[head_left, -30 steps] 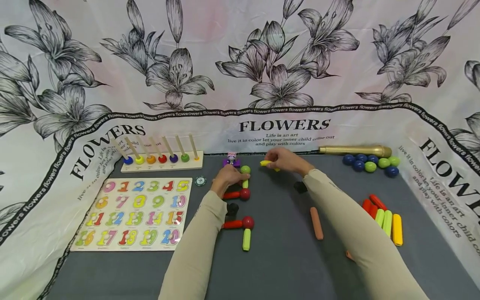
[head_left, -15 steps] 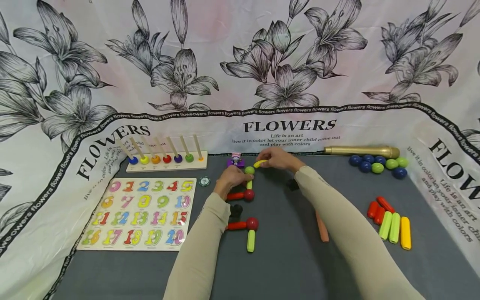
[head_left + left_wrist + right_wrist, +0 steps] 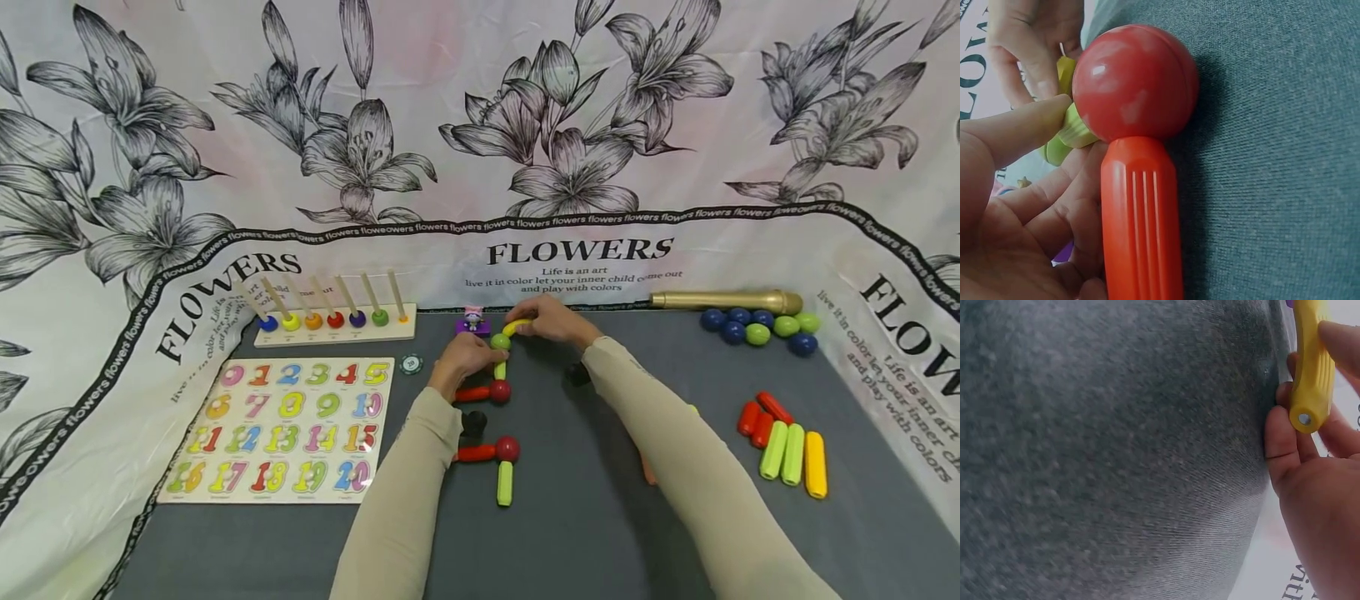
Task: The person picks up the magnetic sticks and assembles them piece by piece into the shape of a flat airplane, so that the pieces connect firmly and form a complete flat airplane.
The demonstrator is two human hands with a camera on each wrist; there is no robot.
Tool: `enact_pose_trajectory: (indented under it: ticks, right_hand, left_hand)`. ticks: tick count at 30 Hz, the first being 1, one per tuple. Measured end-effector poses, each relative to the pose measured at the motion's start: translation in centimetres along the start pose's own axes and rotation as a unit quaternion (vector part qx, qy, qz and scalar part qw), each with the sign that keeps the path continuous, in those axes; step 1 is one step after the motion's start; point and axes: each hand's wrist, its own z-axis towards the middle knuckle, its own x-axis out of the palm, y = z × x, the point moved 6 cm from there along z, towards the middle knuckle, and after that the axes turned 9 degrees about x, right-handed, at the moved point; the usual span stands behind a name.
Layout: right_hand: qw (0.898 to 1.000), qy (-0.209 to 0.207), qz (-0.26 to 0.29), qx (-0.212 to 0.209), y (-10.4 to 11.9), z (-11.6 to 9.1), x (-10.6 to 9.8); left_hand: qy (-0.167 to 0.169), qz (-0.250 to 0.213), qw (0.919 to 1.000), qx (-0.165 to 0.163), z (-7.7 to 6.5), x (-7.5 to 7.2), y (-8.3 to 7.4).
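Observation:
My left hand pinches a light green rod between thumb and fingers. A green ball sits at that rod's far end, a red ball at its near end. From this red ball a red rod runs under my left wrist. My right hand grips a curved yellow rod, whose tip is right at the green ball. Closer to me lie another red ball, a red rod and a light green rod, joined together.
A number puzzle board and a peg counter stand left. A small figure is behind my left hand. Right are blue and green balls, loose rods and a gold microphone. Black pieces lie near both arms.
My right hand has moved left with the curved yellow rod, bringing its tip to the green ball. The left hand keeps its hold on the light green rod. The view has shifted slightly.

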Motion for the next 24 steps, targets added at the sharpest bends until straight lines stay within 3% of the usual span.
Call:
enact_pose_trajectory:
  ticks: [6, 12, 18, 24]
  right_hand:
    - [0.999, -0.034, -0.014, 0.013, -0.3, -0.9, -0.5]
    - [0.997, -0.055, -0.010, 0.049, -0.9, -2.6, -1.3]
    - [0.996, -0.065, -0.003, 0.059, -1.4, -5.1, -2.9]
    - [0.994, -0.097, -0.007, 0.058, -1.5, -8.6, -5.0]
  left_hand:
    - [-0.001, -0.002, 1.0000, 0.008, 0.0, 0.2, -0.1]
    - [0.009, -0.038, 0.9992, -0.005, 0.0, 0.5, 0.1]
    - [0.012, -0.048, 0.9987, -0.014, -0.1, 0.7, 0.3]
    - [0.021, -0.045, 0.9987, 0.010, -0.2, 0.3, 0.0]
